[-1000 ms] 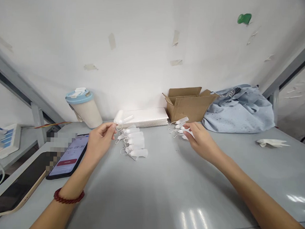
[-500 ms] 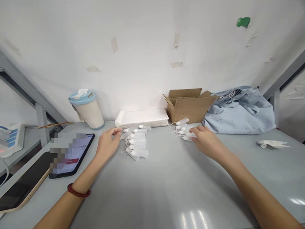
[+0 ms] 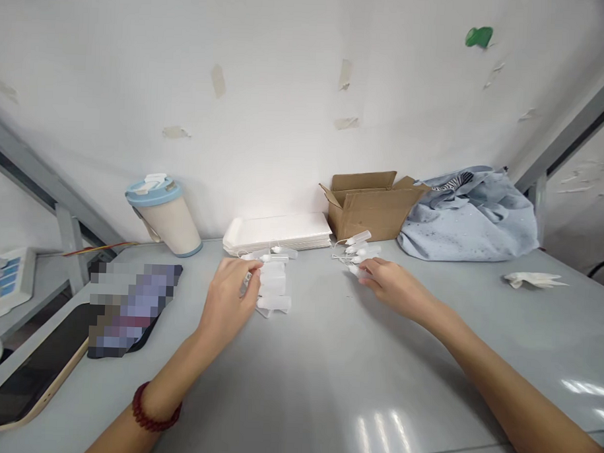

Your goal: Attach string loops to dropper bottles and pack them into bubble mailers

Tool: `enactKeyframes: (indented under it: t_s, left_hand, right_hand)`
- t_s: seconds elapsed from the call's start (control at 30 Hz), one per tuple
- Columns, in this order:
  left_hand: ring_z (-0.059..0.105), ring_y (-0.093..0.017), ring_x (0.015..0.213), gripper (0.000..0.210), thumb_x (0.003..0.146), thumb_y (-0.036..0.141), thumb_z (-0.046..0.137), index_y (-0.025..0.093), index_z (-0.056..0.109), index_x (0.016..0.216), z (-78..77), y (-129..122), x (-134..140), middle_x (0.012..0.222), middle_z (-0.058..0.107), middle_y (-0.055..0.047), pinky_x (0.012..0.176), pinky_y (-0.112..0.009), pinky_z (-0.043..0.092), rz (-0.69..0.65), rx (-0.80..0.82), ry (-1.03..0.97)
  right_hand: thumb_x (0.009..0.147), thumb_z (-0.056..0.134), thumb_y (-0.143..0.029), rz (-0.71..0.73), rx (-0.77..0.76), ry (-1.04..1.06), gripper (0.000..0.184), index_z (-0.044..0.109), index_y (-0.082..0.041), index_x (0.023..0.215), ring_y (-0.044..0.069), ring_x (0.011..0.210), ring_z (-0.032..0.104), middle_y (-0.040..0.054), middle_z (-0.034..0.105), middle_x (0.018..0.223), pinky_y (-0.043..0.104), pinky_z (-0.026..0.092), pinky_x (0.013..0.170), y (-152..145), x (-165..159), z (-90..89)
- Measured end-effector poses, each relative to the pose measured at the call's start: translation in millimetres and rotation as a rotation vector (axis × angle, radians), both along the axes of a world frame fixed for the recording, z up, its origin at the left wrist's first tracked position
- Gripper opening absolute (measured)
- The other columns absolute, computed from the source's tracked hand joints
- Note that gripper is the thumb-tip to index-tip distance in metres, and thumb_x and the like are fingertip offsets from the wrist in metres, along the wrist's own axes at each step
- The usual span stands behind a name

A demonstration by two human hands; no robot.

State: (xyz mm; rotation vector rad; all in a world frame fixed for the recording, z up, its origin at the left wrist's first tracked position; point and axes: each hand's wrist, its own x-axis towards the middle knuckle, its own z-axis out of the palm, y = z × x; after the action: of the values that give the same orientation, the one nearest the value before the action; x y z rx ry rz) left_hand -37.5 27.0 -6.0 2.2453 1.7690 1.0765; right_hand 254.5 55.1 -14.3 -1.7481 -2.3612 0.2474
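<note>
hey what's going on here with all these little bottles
A person is handling small translucent white plastic bottles with thin string loops, laid in two clusters on a smooth grey table. The left hand is at the larger left cluster, fingertips partly hiding it, so its grip is unclear. The right hand has its fingers at one end of the nearest bottle in the smaller right cluster. Behind them stand a flat white stack and an open brown cardboard box.
</note>
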Motion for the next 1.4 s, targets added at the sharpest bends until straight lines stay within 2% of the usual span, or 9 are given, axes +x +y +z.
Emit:
enactKeyframes:
  t_s: [0.1,0.23,0.33,0.5,0.6,0.73,0.9,1.2,1.4]
  left_hand:
    - [0.053,-0.024,0.094,0.023,0.088,0.027,0.041,0.019,0.061,0.097,-0.6,-10,12,0.09,0.064,-0.007,0.047,-0.023,0.041,-0.089,-0.049,-0.029]
    - [0.054,-0.021,0.089,0.029,0.088,0.032,0.044,0.022,0.058,0.11,-0.1,-23,26,0.096,0.064,-0.006,0.048,-0.021,0.042,-0.184,-0.25,-0.114]
    - [0.054,-0.019,0.084,0.037,0.088,0.038,0.045,0.023,0.054,0.12,1.5,-30,32,0.096,0.064,-0.005,0.052,-0.022,0.042,-0.226,-0.381,-0.151]
    - [0.054,-0.018,0.077,0.037,0.089,0.045,0.044,0.025,0.058,0.116,7.4,-32,33,0.09,0.066,-0.002,0.055,-0.023,0.042,-0.168,-0.451,-0.249]
    - [0.054,-0.016,0.073,0.031,0.088,0.044,0.044,0.023,0.065,0.096,12.2,-32,32,0.088,0.066,-0.001,0.055,-0.023,0.041,-0.149,-0.436,-0.317]
    - [0.05,-0.013,0.064,0.032,0.087,0.045,0.045,0.021,0.061,0.075,14.3,-31,32,0.077,0.063,0.001,0.051,-0.021,0.038,-0.144,-0.475,-0.39]
    - [0.044,-0.011,0.055,0.033,0.086,0.046,0.047,0.02,0.062,0.076,12.6,-29,30,0.073,0.06,0.0,0.047,-0.02,0.035,-0.153,-0.523,-0.466]
    - [0.049,-0.012,0.064,0.028,0.088,0.039,0.048,0.019,0.064,0.074,15.4,-31,29,0.072,0.061,0.001,0.059,-0.021,0.039,-0.315,-0.561,-0.488]
    - [0.05,-0.012,0.065,0.027,0.089,0.036,0.048,0.019,0.065,0.077,12.8,-30,29,0.071,0.061,0.001,0.061,-0.022,0.039,-0.345,-0.573,-0.511]
  right_hand:
    - [0.091,0.041,-0.029,0.089,-0.018,0.194,0.021,0.058,-0.019,0.097,0.021,0.082,0.059,0.0079,0.064,0.094,0.031,0.044,0.069,-8,-9,7.2]
    - [0.092,0.041,-0.042,0.245,-0.249,0.682,0.029,0.058,-0.02,0.099,0.018,0.081,0.056,0.0035,0.061,0.085,0.032,0.044,0.073,-23,-22,17.6]
    - [0.092,0.042,-0.044,0.3,-0.393,0.808,0.03,0.06,-0.02,0.099,0.017,0.079,0.054,0.002,0.058,0.082,0.032,0.043,0.076,-31,-29,19.3]
    - [0.091,0.046,-0.041,0.355,-0.545,0.898,0.028,0.061,-0.019,0.098,0.015,0.077,0.053,0.0021,0.059,0.086,0.031,0.042,0.078,-35,-34,16.8]
    - [0.092,0.045,-0.04,0.362,-0.579,0.926,0.028,0.063,-0.02,0.1,0.014,0.075,0.054,0.002,0.06,0.085,0.03,0.041,0.078,-37,-36,18.2]
    - [0.092,0.046,-0.039,0.36,-0.589,0.937,0.027,0.064,-0.021,0.102,0.013,0.074,0.054,0.0011,0.061,0.083,0.029,0.041,0.076,-40,-37,21.6]
    - [0.092,0.046,-0.037,0.36,-0.582,0.946,0.027,0.063,-0.02,0.103,0.013,0.073,0.054,0.0014,0.061,0.083,0.029,0.041,0.075,-42,-38,20.8]
    - [0.093,0.045,-0.037,0.369,-0.551,0.991,0.028,0.062,-0.019,0.105,0.012,0.072,0.053,0.0019,0.061,0.083,0.029,0.042,0.074,-42,-42,15.0]
    - [0.093,0.046,-0.035,0.356,-0.554,0.998,0.026,0.062,-0.019,0.104,0.013,0.073,0.053,0.002,0.061,0.085,0.029,0.042,0.075,-42,-43,15.0]
